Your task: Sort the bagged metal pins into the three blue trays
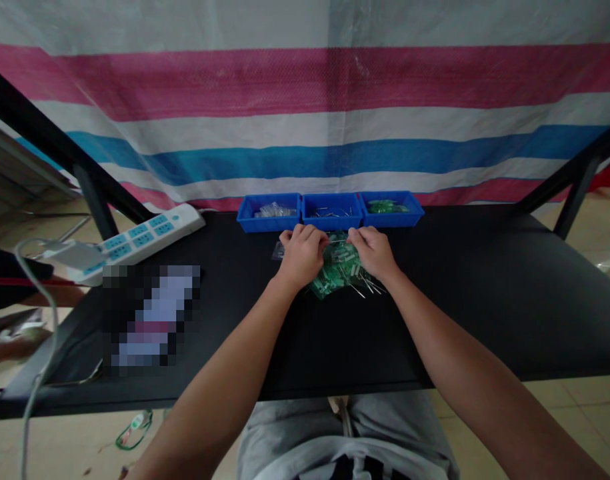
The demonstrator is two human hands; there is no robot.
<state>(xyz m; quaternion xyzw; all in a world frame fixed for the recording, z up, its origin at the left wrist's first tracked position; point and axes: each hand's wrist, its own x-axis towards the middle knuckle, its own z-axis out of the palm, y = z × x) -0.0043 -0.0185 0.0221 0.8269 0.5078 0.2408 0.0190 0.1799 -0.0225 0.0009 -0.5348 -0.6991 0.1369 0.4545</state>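
Both hands meet over a pile of green pieces in clear plastic (339, 268), near the middle of the black table (485, 287). My left hand (303, 253) is closed at the pile's upper left, its fingers pinched on something I cannot make out. At the upper right, my right hand (373, 251) is also closed, thumb and finger pressed together; what lies between them is too small to tell. Thin metal rods (369, 285) stick out of the pile's lower right side. Clear plastic (278, 251) shows beside my left hand.
Behind the hands stand three blue trays: the left (269, 225) with clear pieces, the middle (331, 221) with metal rods, the right (393, 219) with green pieces. A power strip (139, 237), cable and blurred-out object (157, 317) lie left. Another person's hand (22, 345) shows far left.
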